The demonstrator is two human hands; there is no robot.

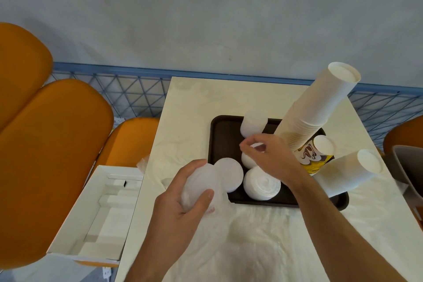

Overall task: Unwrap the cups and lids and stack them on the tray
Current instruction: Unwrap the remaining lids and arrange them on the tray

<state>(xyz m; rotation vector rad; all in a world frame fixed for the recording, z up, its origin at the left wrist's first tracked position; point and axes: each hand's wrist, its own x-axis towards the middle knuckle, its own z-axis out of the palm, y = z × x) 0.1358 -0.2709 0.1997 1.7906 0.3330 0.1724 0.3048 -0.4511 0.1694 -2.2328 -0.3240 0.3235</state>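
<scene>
Pale cream rectangular table [194, 103], faintly marbled top. Dark brown plastic tray [223, 128] sits directly on it, toward far centre. Crumpled clear plastic wrap [251, 247] lies spread over the near part of the top.

A pale cream marble-patterned bench [196, 107] fills the middle of the view. To its left stand rounded orange upholstered chairs [52, 158], one large backrest in the foreground, another higher at the left edge, and a smaller one [130, 142] just beside the bench's left side. An open white cardboard box [100, 215] holding white foam blocks rests on the orange seat, close against the bench edge. Behind the bench runs a blue wire-mesh fence [128, 96] with a triangular grid, under a plain grey-blue wall [206, 18]. At the right edge sits a grey bin-like container [409, 171], partly cut off, with another orange chair back [402, 137] behind it.
</scene>
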